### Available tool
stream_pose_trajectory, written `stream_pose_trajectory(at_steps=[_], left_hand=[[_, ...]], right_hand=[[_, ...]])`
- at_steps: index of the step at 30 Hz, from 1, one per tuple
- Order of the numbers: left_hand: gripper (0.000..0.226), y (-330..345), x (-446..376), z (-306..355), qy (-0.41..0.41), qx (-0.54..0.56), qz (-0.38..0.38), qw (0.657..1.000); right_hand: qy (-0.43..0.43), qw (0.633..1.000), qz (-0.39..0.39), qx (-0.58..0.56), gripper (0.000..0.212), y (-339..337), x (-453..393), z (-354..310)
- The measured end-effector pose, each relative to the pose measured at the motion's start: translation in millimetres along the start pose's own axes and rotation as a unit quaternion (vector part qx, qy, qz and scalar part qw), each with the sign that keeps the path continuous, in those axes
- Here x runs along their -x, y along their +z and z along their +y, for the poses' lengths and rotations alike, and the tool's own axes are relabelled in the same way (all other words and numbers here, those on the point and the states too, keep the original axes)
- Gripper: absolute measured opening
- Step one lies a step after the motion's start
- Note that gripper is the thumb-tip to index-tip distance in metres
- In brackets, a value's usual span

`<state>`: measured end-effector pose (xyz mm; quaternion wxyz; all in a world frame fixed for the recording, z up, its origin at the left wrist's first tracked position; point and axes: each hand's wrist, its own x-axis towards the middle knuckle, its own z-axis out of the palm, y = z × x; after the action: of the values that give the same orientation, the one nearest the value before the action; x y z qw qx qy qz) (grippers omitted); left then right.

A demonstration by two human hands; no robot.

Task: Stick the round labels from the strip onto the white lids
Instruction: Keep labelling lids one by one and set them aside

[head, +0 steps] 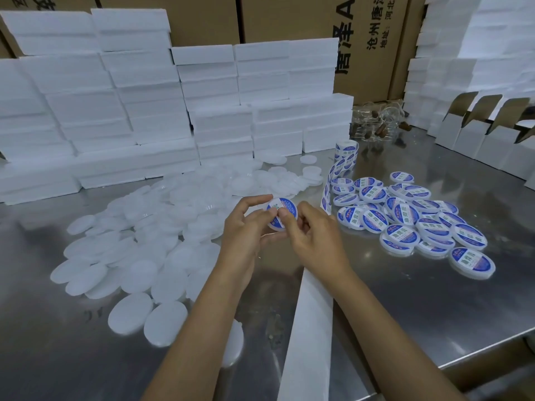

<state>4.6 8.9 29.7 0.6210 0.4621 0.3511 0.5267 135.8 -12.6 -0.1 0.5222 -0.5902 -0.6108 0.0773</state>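
Note:
Both hands meet above the middle of the steel table (405, 308). My left hand (246, 227) holds a white lid (285, 211) that bears a blue and white round label. My right hand (312, 230) grips the same lid from the right, its thumb pressing on the label. The label strip (343, 162) runs from a small roll at the back down towards my right hand; its bare white backing (311, 322) trails to the near table edge. Plain white lids (150, 235) lie spread on the left. Labelled lids (411, 218) are piled on the right.
Stacks of white foam boxes (144, 105) stand along the back and left. Brown cartons (289, 18) rise behind them. Open white cardboard boxes (492, 134) line the right side. Small glass jars (379, 123) sit at the back. The table's right edge (492, 348) is near.

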Motion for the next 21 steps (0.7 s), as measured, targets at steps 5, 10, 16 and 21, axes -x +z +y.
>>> stream_pose_trajectory(at_steps=[5, 10, 16, 21], left_hand=[[0.046, -1.7, 0.8, -1.5, -0.02, -0.007, -0.07, 0.997], [0.037, -2.0, 1.4, -1.2, 0.012, -0.029, -0.037, 0.999], [0.019, -4.9, -0.6, -2.8, 0.039, -0.004, 0.04, 0.998], [0.015, -5.9, -2.1, -1.5, 0.047, -0.022, 0.07, 0.996]], right_hand=[[0.013, 0.999, 0.03, -0.007, 0.042, -0.8, -1.2, 2.7], [0.014, 0.999, 0.027, -0.013, 0.046, -1.3, -2.4, 1.9], [0.003, 1.0, 0.01, 0.028, 0.054, 3.5, 1.8, 3.3], [0.018, 1.0, -0.02, -0.013, 0.048, 5.6, 1.3, 7.9]])
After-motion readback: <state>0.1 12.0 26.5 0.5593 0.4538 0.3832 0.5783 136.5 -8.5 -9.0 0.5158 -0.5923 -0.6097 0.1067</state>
